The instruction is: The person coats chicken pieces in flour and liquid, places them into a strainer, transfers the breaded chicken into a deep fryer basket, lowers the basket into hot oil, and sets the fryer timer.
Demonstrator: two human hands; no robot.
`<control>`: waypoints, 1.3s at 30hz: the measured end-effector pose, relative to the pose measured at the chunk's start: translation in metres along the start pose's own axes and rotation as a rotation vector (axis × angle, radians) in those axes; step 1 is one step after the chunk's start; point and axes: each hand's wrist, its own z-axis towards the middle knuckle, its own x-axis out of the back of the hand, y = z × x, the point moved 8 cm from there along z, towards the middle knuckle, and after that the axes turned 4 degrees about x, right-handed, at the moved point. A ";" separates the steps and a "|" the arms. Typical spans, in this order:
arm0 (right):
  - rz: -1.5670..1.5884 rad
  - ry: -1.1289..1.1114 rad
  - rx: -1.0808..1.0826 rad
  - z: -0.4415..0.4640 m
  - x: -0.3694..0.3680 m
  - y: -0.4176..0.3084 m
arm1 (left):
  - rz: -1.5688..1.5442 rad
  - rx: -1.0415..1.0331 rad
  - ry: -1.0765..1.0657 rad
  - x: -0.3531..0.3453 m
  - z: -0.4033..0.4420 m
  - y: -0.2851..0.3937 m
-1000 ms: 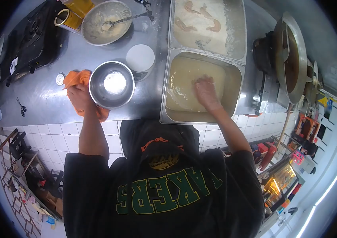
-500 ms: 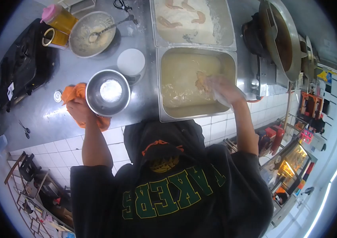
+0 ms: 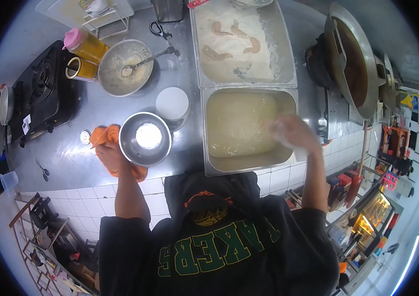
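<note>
Left arm: reached forward from the dark sleeve, forearm nearly straight, leaning slightly inward. Left hand (image 3: 110, 154) lay back-up on an orange cloth (image 3: 102, 134), fingers bent over it; whether they gripped the cloth or only pressed it could not be told. The cloth showed beyond the hand and also beside the wrist. Just right of this hand stood a steel bowl (image 3: 145, 153); contact between the two could not be confirmed. A small round disc (image 3: 85, 137) lay just left of the cloth, and small scissors (image 3: 44, 172) farther left, nearer the body.

Right arm: forearm pointed forward, wrist bent so that the hand turned inward. Right hand (image 3: 293, 130) hung over the right side of a deep metal tray (image 3: 249, 163), fingers directed left above pale liquid (image 3: 236, 123). Hand blurred: could not tell whether the fingers were spread, pressed together or pinching anything.

Beyond the right hand, adjoining the first tray, was a flour tray (image 3: 284, 64) with curved pale pieces (image 3: 253, 45) lying on the white powder. A large pan (image 3: 367, 106) stood to the right of that hand, beyond it. Between the hands, beyond the steel bowl, was a white round plate (image 3: 172, 102).
</note>
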 end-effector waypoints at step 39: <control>-0.453 -0.223 -0.119 0.192 0.075 -0.008 | 0.049 0.063 -0.073 -0.014 0.005 -0.016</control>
